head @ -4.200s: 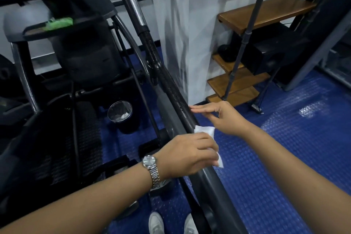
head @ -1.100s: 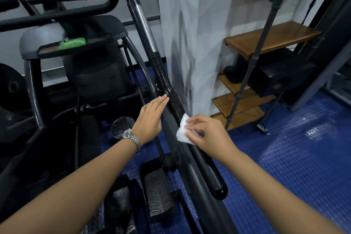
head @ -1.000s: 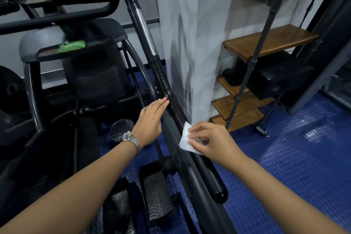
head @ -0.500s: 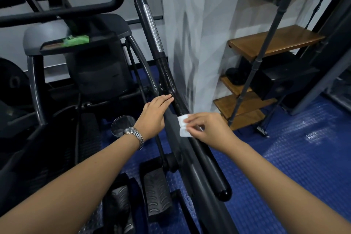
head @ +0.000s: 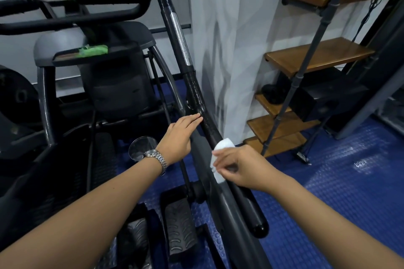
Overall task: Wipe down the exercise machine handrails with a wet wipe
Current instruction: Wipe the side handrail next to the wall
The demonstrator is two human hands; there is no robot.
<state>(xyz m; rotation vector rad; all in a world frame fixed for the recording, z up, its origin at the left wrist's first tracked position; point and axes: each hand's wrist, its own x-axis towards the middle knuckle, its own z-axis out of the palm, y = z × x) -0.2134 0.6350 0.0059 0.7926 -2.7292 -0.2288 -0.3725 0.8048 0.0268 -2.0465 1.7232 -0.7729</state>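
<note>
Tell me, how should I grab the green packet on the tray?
Probably from above, pinching its long sides near the middle. The green packet lies flat on the tray, whose rim looks raised, so sliding fingers under it from the side would be hard.

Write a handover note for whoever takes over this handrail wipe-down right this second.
Left hand: flat, straight fingertips touching the handrail, holding nothing.
Right hand: grips the wet wipe, pressed on the same handrail lower down.
Done: the textured grip above the wipe looks glossy, possibly wiped; I cannot confirm it.
Left: probably the rail's lower end down to its cap, the chrome section higher up, and the front crossbar.
A green packet lies on the tray.
</note>
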